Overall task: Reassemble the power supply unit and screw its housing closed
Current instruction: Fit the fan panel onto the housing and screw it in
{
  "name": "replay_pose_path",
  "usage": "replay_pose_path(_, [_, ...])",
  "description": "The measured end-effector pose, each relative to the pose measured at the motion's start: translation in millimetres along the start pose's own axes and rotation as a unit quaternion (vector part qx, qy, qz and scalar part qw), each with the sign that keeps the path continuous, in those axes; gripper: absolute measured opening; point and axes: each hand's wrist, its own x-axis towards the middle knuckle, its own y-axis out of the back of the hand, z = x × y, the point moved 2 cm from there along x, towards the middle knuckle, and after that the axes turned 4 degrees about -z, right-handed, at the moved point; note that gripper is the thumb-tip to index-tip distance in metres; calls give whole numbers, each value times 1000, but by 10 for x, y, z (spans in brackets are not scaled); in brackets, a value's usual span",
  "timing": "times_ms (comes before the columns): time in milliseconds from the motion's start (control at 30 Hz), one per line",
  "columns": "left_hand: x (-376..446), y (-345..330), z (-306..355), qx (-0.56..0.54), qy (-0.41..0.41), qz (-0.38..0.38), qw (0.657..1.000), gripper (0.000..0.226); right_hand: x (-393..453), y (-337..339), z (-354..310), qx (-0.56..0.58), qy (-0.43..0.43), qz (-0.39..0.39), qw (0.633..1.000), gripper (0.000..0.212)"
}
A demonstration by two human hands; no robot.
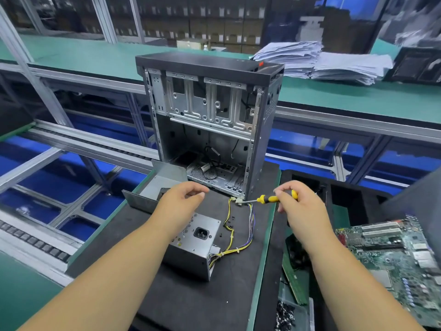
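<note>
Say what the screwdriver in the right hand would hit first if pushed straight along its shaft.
Held in the right hand, the screwdriver points left and slightly down. Its tip seems already near the white connector on the yellow cable bundle, so probably that, though depth is unclear.

Factory bench w/ green mat (71,56), alu frame rails (334,120), roller conveyor (35,237) at left, blue floor (35,161) below. Paper stacks (317,60) at rear right; stacked boxes (214,22) behind.
</note>
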Motion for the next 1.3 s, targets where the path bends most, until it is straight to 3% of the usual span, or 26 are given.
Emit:
replay_pose_path(267, [-62, -246, 225, -149, 13, -65, 987, 22, -189, 220, -421, 152, 32, 26, 988, 18])
replay_pose_path(467, [-177, -384, 393, -336, 51, -158, 927, 21, -390, 376, -513, 166, 50, 35, 984, 21])
replay_pose_path(1300, [-254, -718, 578, -313, 63, -198, 927, 5, -660, 740, -427, 171, 45, 74, 981, 16])
